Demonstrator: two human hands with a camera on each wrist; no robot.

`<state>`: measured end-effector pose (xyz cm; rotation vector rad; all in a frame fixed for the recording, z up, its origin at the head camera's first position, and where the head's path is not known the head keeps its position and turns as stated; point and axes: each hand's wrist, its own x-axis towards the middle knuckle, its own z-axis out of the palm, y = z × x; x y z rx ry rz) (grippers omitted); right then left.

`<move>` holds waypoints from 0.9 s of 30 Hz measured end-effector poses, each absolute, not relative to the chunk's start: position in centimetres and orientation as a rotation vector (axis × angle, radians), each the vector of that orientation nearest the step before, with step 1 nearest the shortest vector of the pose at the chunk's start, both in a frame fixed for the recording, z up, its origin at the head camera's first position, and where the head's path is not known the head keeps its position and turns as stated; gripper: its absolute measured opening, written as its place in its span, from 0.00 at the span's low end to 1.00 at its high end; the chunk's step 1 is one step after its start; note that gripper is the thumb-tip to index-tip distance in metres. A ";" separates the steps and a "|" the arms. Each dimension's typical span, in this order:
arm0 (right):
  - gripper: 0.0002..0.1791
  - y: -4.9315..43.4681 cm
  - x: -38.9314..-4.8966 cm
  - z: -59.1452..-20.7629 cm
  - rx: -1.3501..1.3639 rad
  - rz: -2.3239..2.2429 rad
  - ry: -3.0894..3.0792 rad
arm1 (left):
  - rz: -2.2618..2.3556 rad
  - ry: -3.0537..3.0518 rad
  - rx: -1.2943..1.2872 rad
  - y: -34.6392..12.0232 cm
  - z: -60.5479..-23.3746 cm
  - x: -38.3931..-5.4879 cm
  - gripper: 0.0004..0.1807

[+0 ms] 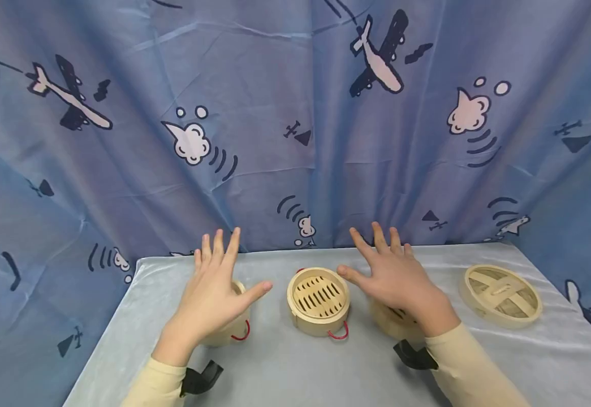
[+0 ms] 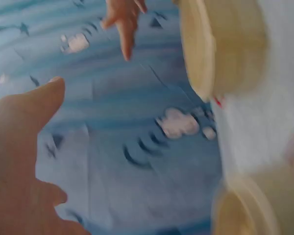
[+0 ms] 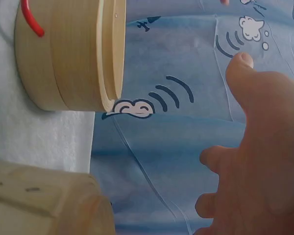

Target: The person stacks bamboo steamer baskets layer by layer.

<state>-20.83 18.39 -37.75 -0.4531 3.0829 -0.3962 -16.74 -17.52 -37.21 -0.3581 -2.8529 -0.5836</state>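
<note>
My left hand (image 1: pixel 211 294) is held up with fingers spread, above a bamboo steamer basket (image 1: pixel 221 337) with a red handle, which it partly hides. Spread likewise, my right hand (image 1: pixel 394 277) hovers over another steamer basket (image 1: pixel 389 323) and covers much of it. Neither hand holds anything. Between them stands a round steamer basket (image 1: pixel 318 326) with a slotted base inside and red loop handles. A woven bamboo lid (image 1: pixel 501 297) lies to the right. In the right wrist view, the right hand (image 3: pixel 269 147) is apart from the nearby basket (image 3: pixel 71 54).
A pale cloth covers the table (image 1: pixel 295 373). Behind it hangs a blue curtain (image 1: pixel 264 141) printed with airplanes and clouds, which also runs along both sides. Black straps (image 1: pixel 201 379) sit at the wrists.
</note>
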 end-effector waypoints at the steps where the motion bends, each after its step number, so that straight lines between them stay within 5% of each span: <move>1: 0.57 18.3 -20.8 -37.8 -0.456 -0.392 3.082 | -0.610 -2.854 -0.337 -18.4 -37.5 -16.5 0.69; 19: 0.54 15.7 -20.5 -39.6 -0.581 -0.417 3.042 | -1.114 -2.767 -0.032 -26.4 -44.6 -12.5 0.73; 27: 0.55 14.3 -20.3 -40.6 -0.686 -0.402 3.064 | -1.434 -2.691 -0.162 -28.4 -47.3 -13.2 0.70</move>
